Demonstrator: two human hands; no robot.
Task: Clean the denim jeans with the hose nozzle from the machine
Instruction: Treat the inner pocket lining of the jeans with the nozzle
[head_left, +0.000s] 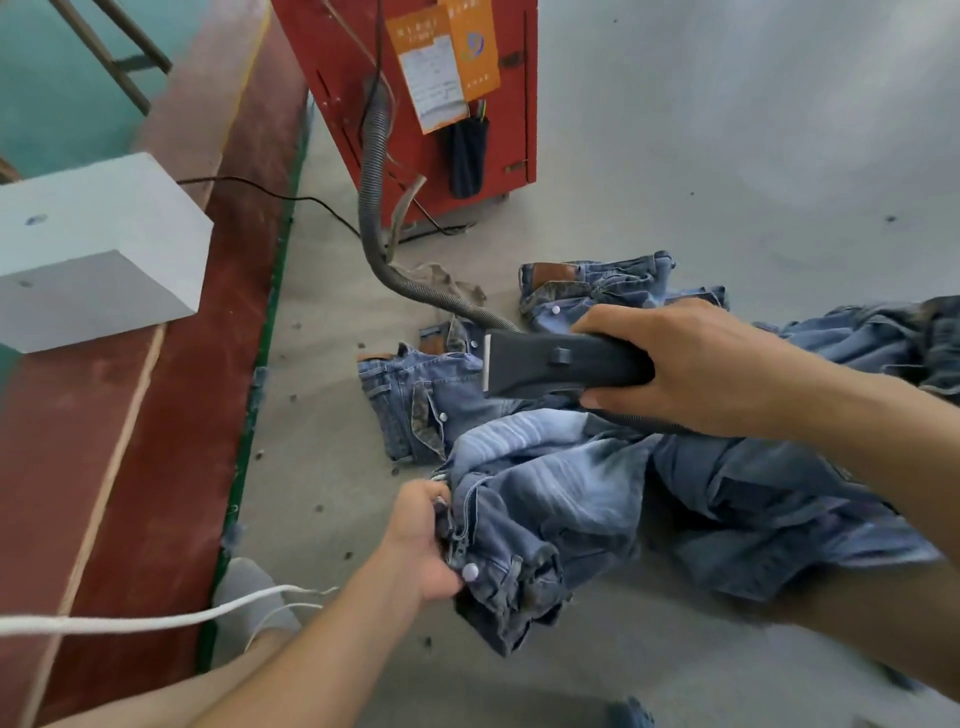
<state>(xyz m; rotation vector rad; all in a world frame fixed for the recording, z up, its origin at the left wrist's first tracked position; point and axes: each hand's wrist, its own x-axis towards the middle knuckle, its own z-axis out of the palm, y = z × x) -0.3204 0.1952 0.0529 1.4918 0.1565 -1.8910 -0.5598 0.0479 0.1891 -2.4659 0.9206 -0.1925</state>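
A person's left hand (423, 540) pinches the waistband of a pair of denim jeans (524, 525) by the zip & white snap button, fingers curled into the cloth, prob. to hold the fabric up & taut for cleaning. A white cord (156, 621) trails just left of that forearm, near a grey-socked foot (244, 597).

Ahead & right of it, the right hand (691, 369) is wrapped round the dark hose nozzle (561, 364), thumb under, fingers over the top. The flat mouth points left, poised just above the held jeans, apparently not touching them; judged as the approach to a cleaning pass, w/ most of the garment not yet done.

Under & beyond the right hand, more jeans (431, 400) lie spread on the grey floor (727, 156), waistbands open, presumably queued within arm's reach. Another heap of denim (857, 338) sits behind the right wrist.

From the nozzle's far side a ribbed grey hose (374, 171) curves away over the floor & up to the red machine (332, 67), slack enough to let the nozzle roam. An orange label (447, 62) hangs on the machine's side. Far left of both hands, a white block (98, 244) rests on a red strip.
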